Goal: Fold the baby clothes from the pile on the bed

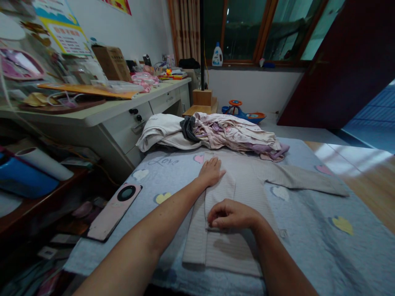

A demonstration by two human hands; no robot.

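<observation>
A beige striped garment (243,185) lies spread flat on the blue bedsheet (311,230) in front of me, one sleeve stretched out to the right. My left hand (211,172) lies flat and open on the garment's upper left part, fingers pointing away. My right hand (232,214) is lower down with its fingers curled, pinching a folded edge of the same garment near its middle.
A pile of crumpled clothes (216,133) sits at the far end of the bed. A pink phone (115,211) lies at the bed's left edge. A cluttered white desk (123,111) stands on the left, wooden floor on the right.
</observation>
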